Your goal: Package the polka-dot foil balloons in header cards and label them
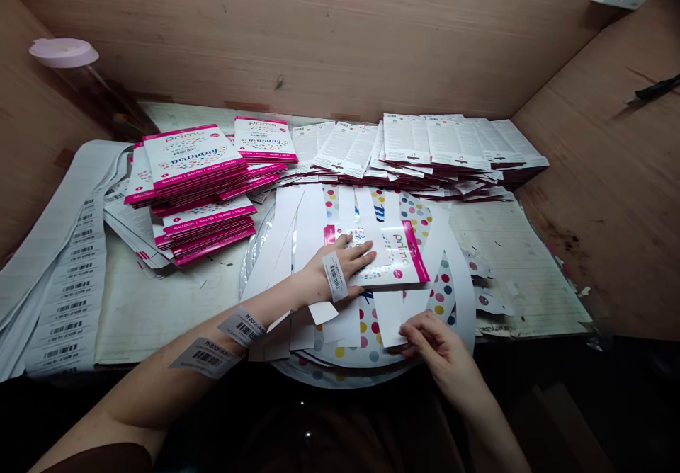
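My left hand [344,264] lies with fingers spread on a flat white and pink balloon packet [390,255], pressing it onto the pile beneath. Barcode stickers cling to this arm: one sticker [334,277] at the back of the hand, two more, including a sticker [206,357], along the forearm. My right hand [433,345] has its fingertips pinched at the lower end of a white paper strip [390,321], just below the packet. More white strips lie across round, dotted foil balloons [443,296] under both hands.
Stacks of pink-edged packets [196,158] stand at the back left. Face-down packets [409,140] line the back wall. Long sheets of barcode stickers [74,289] hang over the left table edge. A pink-lidded bottle [64,53] leans in the left corner.
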